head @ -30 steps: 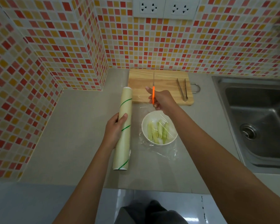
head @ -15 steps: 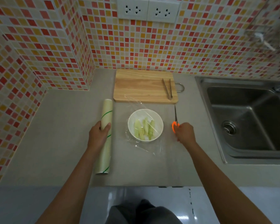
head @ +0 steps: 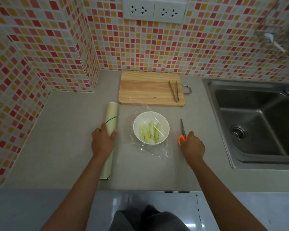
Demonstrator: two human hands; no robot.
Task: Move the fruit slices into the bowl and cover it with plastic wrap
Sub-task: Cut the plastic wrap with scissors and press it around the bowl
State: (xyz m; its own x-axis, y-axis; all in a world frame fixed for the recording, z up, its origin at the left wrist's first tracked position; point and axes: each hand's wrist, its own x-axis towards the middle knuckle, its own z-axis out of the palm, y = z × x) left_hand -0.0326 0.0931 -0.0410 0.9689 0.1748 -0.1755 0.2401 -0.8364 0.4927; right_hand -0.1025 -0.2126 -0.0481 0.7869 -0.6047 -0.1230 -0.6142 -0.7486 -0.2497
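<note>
Bowl (film-draped) sits between roll and scissors.

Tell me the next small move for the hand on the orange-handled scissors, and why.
Probably let go of the orange-handled scissors: they already lie on the grey counter, and the right hand is needed to press the loose clear plastic wrap around the white bowl.

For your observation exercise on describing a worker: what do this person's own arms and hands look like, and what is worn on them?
Both arms are bare as far up as the frame shows: no sleeves are visible. The left hand and the right hand wear no gloves, and no rings, watch or bracelets show on the fingers or wrists. Dark grey clothing shows at the bottom edge, between the arms.
</note>
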